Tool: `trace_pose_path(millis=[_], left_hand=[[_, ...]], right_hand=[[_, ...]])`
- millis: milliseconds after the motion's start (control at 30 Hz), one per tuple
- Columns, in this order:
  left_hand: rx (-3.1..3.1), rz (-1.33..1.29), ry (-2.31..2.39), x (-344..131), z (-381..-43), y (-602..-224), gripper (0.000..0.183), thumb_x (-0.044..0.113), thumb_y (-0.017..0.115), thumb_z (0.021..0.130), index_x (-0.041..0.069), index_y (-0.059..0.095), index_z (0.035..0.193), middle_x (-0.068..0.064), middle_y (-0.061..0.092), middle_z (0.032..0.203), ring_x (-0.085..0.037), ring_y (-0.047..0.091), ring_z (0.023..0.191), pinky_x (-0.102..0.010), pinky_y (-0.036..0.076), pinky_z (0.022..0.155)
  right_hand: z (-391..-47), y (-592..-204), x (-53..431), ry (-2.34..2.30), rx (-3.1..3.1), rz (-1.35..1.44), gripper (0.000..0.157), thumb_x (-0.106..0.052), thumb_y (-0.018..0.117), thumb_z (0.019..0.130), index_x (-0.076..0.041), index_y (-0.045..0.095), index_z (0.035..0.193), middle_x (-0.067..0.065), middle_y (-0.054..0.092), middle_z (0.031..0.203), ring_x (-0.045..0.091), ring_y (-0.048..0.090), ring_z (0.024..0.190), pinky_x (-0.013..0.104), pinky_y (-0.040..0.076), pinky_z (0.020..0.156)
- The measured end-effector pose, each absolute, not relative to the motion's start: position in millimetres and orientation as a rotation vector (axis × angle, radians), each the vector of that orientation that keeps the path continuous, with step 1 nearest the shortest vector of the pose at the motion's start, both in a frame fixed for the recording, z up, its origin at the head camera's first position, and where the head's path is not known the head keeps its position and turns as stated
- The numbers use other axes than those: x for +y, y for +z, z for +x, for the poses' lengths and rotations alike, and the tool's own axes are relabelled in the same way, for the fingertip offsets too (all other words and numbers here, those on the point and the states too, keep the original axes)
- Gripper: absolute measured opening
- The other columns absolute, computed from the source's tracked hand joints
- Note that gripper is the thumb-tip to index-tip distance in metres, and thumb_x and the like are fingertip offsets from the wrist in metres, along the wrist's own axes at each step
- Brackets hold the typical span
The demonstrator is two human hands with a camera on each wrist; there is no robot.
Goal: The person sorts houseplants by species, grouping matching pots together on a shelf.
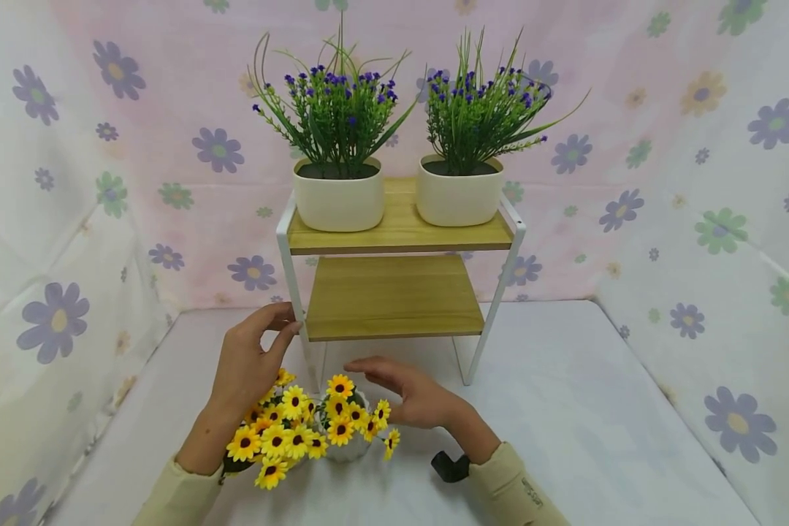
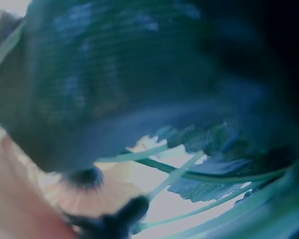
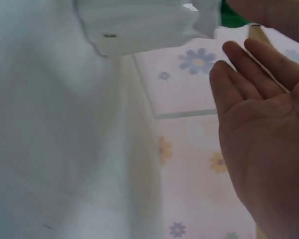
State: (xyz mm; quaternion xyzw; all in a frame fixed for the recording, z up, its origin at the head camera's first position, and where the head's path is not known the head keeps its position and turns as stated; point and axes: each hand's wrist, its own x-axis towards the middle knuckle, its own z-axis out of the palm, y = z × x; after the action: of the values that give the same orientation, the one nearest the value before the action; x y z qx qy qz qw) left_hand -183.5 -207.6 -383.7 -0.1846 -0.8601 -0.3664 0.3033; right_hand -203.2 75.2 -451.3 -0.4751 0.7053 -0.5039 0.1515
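A two-tier shelf (image 1: 394, 298) with wooden boards and a white metal frame stands in the middle of the head view. My left hand (image 1: 246, 361) pinches its left upright near the lower board, thumb in front. Beside the potted yellow sunflowers at right is my right hand (image 1: 417, 394), its fingers extended and holding nothing. In the right wrist view that palm (image 3: 264, 139) faces the camera, apart from a white pot (image 3: 144, 25). Yellow sunflowers (image 1: 276, 442) in another bunch partly cover my left wrist. Blurred dark green leaves (image 2: 114, 74) fill most of the left wrist view.
Two cream planters, left (image 1: 339, 201) and right (image 1: 460, 193), with grass and purple flowers, stand on the top board. A white cloth (image 1: 565, 409) covers the table. Flower-print fabric (image 1: 217, 241) encloses the back and sides. A black wrist camera (image 1: 450, 466) sits by the right sleeve.
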Motion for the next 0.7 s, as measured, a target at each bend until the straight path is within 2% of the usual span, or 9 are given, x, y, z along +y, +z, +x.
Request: trace_pose_path(millis=[67, 133, 233, 333, 467, 700], left_hand=[[-2.282, -0.489, -0.974, -208, -184, -384, 0.027, 0.010, 0.068, 0.095, 0.014, 0.067, 0.122, -0.002, 0.073, 0.106, -0.021, 0.069, 0.094, -0.052, 0.054, 0.087], [-2.285, -0.484, -0.975, -208, -183, -383, 0.027, 0.010, 0.068, 0.095, 0.014, 0.067, 0.122, -0.001, 0.073, 0.106, -0.020, 0.069, 0.094, -0.051, 0.054, 0.087], [-2.285, -0.483, -0.976, -208, -183, -382, 0.026, 0.010, 0.068, 0.095, 0.014, 0.068, 0.122, -0.001, 0.073, 0.106, -0.020, 0.069, 0.094, -0.051, 0.054, 0.086], [-2.285, -0.481, -0.977, -207, -182, -383, 0.027, 0.010, 0.068, 0.095, 0.014, 0.068, 0.122, -0.002, 0.073, 0.106, -0.021, 0.069, 0.094, -0.052, 0.054, 0.086], [-2.289, -0.473, -0.980, -207, -181, -383, 0.029, 0.009, 0.069, 0.095, 0.015, 0.067, 0.123, -0.002, 0.073, 0.106, -0.021, 0.069, 0.095, -0.053, 0.053, 0.087], [-2.293, -0.465, -0.976, -207, -182, -384, 0.029, 0.009, 0.069, 0.095, 0.014, 0.067, 0.123, -0.002, 0.073, 0.106, -0.022, 0.069, 0.095, -0.053, 0.053, 0.088]], right_hand=[[-203, -457, 72, -1.429, 2.030, -1.332, 0.092, 0.016, 0.065, 0.074, -0.016, 0.034, 0.155, 0.001, 0.038, 0.157, 0.019, 0.034, 0.146, 0.037, 0.029, 0.119], [-202, -462, 68, -1.426, 2.024, -1.289, 0.089, 0.010, 0.070, 0.079, -0.020, 0.033, 0.155, -0.002, 0.038, 0.156, 0.019, 0.034, 0.146, 0.037, 0.029, 0.119], [-199, -468, 62, -1.419, 2.025, -1.234, 0.085, -0.009, 0.077, 0.086, -0.025, 0.032, 0.155, -0.007, 0.039, 0.154, 0.015, 0.038, 0.142, 0.035, 0.032, 0.117], [-196, -474, 56, -1.401, 2.043, -1.206, 0.088, -0.024, 0.083, 0.084, -0.027, 0.031, 0.154, -0.009, 0.042, 0.150, 0.010, 0.044, 0.136, 0.033, 0.037, 0.113], [-193, -478, 51, -1.390, 2.067, -1.191, 0.089, -0.024, 0.086, 0.081, -0.028, 0.032, 0.151, -0.009, 0.047, 0.144, 0.008, 0.049, 0.129, 0.031, 0.040, 0.111], [-191, -480, 49, -1.413, 2.044, -1.172, 0.085, -0.023, 0.085, 0.081, -0.030, 0.033, 0.147, -0.009, 0.050, 0.139, 0.008, 0.052, 0.126, 0.030, 0.041, 0.110]])
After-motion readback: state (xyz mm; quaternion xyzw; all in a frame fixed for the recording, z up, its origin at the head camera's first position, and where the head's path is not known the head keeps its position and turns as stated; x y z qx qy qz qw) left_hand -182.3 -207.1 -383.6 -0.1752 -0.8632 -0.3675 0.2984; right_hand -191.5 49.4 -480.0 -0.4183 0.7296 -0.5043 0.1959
